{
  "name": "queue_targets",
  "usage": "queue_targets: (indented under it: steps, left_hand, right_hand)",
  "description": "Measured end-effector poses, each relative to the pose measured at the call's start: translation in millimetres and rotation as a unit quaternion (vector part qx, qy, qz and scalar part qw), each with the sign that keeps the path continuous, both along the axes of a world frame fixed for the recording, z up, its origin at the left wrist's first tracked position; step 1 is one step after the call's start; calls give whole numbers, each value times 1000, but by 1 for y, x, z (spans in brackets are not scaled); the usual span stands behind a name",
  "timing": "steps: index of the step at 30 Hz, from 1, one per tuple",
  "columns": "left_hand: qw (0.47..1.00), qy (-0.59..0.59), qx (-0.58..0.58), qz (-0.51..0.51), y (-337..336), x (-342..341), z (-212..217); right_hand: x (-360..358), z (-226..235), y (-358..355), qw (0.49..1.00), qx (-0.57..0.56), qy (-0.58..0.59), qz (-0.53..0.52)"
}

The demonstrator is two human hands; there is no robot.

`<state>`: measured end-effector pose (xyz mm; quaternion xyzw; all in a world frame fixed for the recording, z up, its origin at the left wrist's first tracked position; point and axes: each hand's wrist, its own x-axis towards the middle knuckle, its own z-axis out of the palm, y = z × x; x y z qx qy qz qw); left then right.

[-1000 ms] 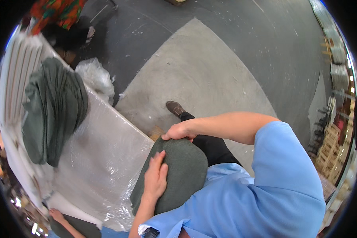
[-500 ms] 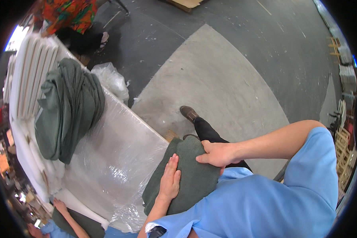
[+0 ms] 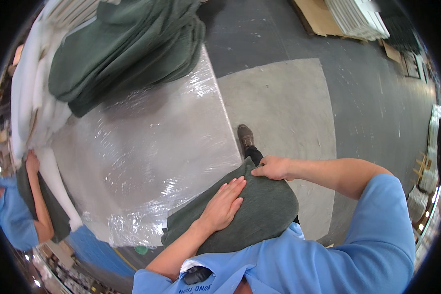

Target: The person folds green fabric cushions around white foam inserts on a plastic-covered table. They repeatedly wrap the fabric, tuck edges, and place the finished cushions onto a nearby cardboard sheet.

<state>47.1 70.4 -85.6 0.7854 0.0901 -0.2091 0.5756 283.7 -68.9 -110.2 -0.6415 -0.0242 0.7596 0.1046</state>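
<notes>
At the near right corner of the film-wrapped surface (image 3: 142, 157) lay the green cloth (image 3: 264, 210), slanting over the near edge and reaching past it toward the blue shirt (image 3: 299, 269). On top, the left grip (image 3: 223, 208) was flat out, palm down, fingers straight, clutching nothing, just resting on the fabric! And the right grip (image 3: 273, 167) had the far margin pinched, thumb above; the fingers underneath were out of sight, so how deep they reached, one couldn't tell. What stuff it was: matte, slightly fuzzy, by its look soft and light, limp enough to sag without support, hardly fragile. It seemed easy on the skin, yet the shiny film below looked slick, so the piece could have skated unless a palm pinned it. Best hold? The margin, surely, thumb over and fingers under, any layers caught together. Up at the surface's far end, a heap of similar cloth (image 3: 127, 54) slumped in loose folds, reaching the right edge.
</notes>
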Motion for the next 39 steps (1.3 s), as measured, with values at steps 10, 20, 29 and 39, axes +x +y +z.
queue_targets:
  steps: [10,20,29,39]
  left_hand:
    - [996,-45,78,20,6,-20,-1]
    - [547,-88,-86,828,-64,-269,92]
    - [675,-105,-252,685,-42,-116,122]
    - [953,9,107,282,4,-68,231]
  right_hand:
    - [-10,-6,34,991,69,13,112]
    - [-56,-12,-55,987,91,38,-128]
    - [-134,-4,-64,862,297,16,-410]
    - [-144,9,-77,744,416,10,-523]
